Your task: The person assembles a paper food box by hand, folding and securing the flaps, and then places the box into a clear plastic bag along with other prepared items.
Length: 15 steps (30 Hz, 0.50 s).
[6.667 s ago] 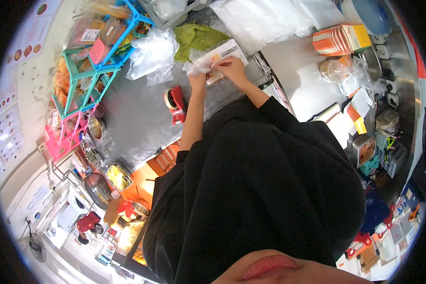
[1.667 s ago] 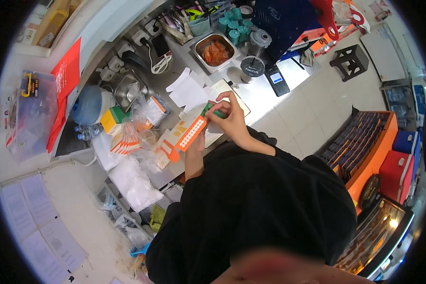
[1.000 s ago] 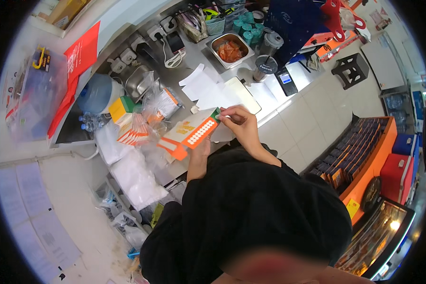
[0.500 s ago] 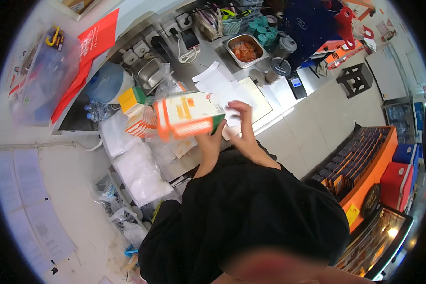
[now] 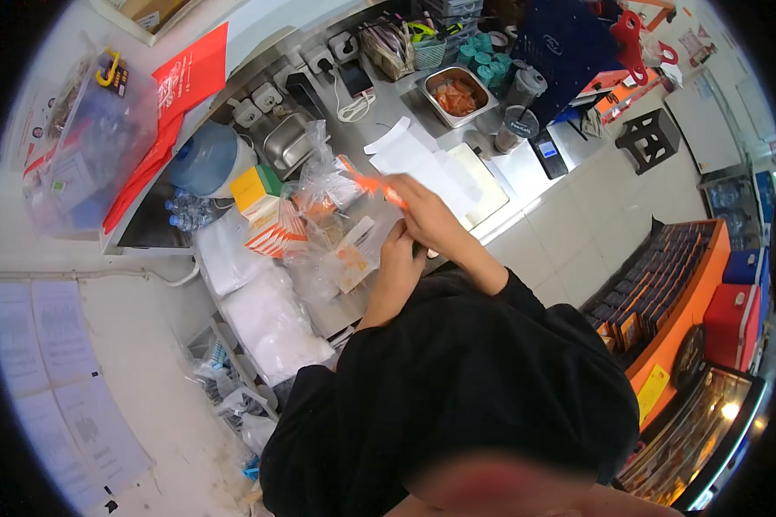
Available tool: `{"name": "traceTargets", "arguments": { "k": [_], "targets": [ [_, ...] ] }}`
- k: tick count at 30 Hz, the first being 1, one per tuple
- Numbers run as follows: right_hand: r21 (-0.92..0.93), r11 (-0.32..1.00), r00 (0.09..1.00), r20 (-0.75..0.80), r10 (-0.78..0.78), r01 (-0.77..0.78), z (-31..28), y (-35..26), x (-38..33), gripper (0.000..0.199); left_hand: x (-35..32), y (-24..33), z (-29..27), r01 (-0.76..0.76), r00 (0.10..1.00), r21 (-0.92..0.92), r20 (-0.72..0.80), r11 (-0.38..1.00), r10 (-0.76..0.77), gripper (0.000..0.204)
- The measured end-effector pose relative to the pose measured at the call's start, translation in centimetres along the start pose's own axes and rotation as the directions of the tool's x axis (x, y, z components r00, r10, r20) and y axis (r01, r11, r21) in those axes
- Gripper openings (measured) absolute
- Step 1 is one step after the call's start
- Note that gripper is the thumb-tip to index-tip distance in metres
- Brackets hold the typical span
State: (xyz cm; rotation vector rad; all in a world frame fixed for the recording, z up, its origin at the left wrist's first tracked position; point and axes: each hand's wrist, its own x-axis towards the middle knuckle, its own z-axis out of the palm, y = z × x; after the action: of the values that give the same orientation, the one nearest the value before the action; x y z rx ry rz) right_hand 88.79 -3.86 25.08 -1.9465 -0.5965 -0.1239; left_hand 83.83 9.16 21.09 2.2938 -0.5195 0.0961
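Observation:
My right hand (image 5: pixel 435 215) is closed round a thin orange-and-white carton (image 5: pixel 375 187), which shows only as a narrow strip over the counter. Just below and touching it, my left hand (image 5: pixel 395 269) is curled closed; what its fingers hold, if anything, is hidden. Beyond the hands lie crumpled clear plastic bags (image 5: pixel 319 177). To the left sit a stack of orange-striped folded cartons (image 5: pixel 274 231) and a yellow-and-green box (image 5: pixel 256 191). A pale card with orange marks (image 5: pixel 356 265) rests left of my left hand.
White sheets (image 5: pixel 418 159) and a cream board (image 5: pixel 485 185) lie on the steel counter. Farther back stand a steel pan of orange packets (image 5: pixel 461 93), a lidded cup (image 5: pixel 516 127) and a black card terminal (image 5: pixel 550 155). Plastic-wrapped white packs (image 5: pixel 263 323) are at the left.
The striped carton has turned from its broad face to a thin edge. My right hand has moved left onto it, and my left hand has dropped slightly lower and come against the right.

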Motion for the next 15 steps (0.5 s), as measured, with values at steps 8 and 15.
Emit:
{"name": "traceTargets", "arguments": {
  "k": [8,15],
  "targets": [
    [-0.44,0.892,0.992,-0.016,-0.124,0.105,1.3,-2.2,-1.3,0.074,1.0,-0.1,-9.6,0.09,0.891,-0.896,-0.122,0.435,-0.436,0.044],
    [-0.041,0.999,0.939,-0.34,-0.046,0.034,2.5,-4.8,-2.6,0.067,1.7,1.7,-7.5,0.048,0.898,-0.318,-0.401,0.947,-0.18,0.026]
  ]
}}
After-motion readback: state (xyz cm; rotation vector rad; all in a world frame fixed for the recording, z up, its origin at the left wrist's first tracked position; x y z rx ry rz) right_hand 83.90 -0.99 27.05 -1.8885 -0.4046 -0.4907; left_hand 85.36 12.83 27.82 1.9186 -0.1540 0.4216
